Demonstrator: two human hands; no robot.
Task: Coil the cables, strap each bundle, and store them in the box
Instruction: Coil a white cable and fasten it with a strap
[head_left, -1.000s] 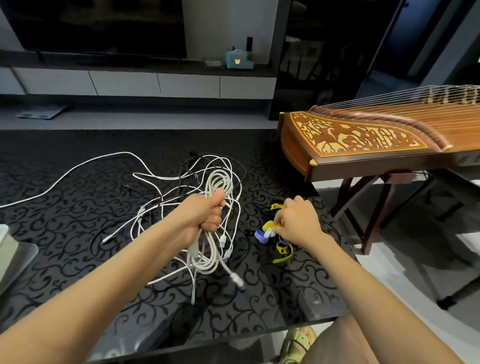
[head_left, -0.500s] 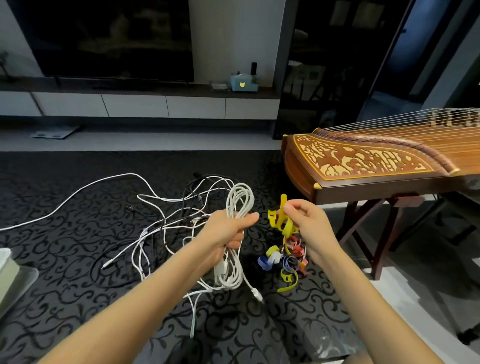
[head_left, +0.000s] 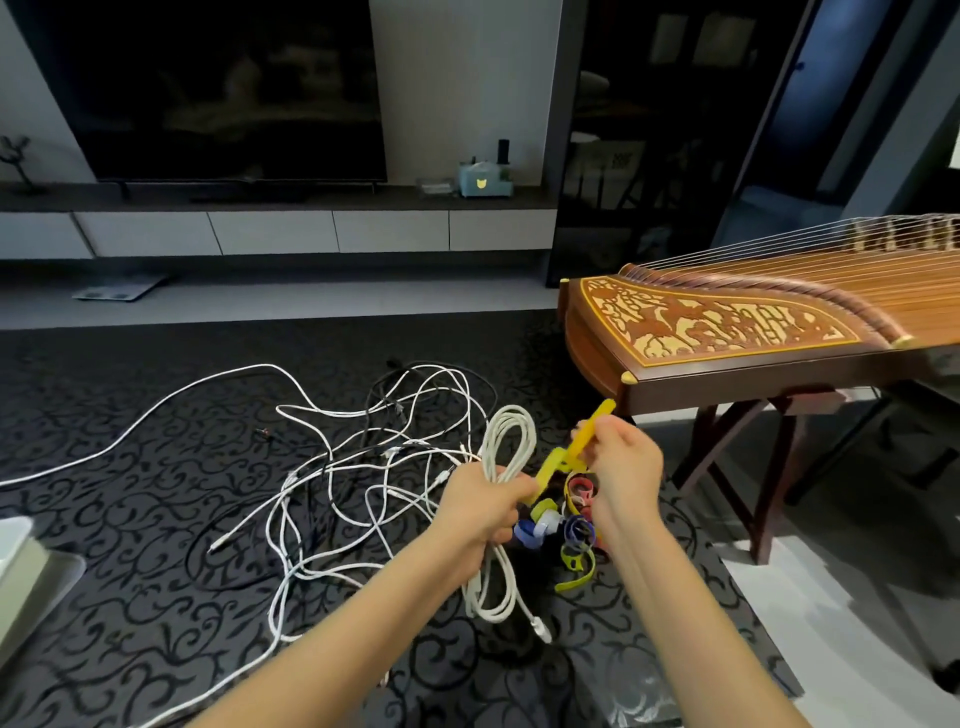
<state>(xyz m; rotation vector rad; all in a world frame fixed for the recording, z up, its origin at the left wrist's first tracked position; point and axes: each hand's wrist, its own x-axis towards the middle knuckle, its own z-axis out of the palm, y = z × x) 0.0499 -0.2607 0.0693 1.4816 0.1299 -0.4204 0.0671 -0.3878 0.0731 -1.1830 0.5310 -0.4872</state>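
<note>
My left hand (head_left: 485, 506) grips a coiled white cable (head_left: 506, 444) around its middle, with loops sticking out above and below the fist. My right hand (head_left: 621, 467) pinches a yellow strap (head_left: 571, 452), stretched diagonally between both hands next to the coil. A pile of coloured straps (head_left: 569, 530), blue, red and yellow, lies on the black patterned table (head_left: 130, 519) under my hands. Loose white and black cables (head_left: 363, 457) sprawl in a tangle to the left. A pale box corner (head_left: 31, 571) shows at the left edge.
A wooden zither (head_left: 727, 332) on a stand sits close on the right, its corner just beyond my right hand. Beyond the table there is a TV (head_left: 228, 88) on a low cabinet (head_left: 311, 234). The table's front right edge drops to a light floor.
My right hand lifted a yellow strap out of the strap pile and brought it up against the coil. My left hand raised the coil and shifted it rightward toward the strap.
</note>
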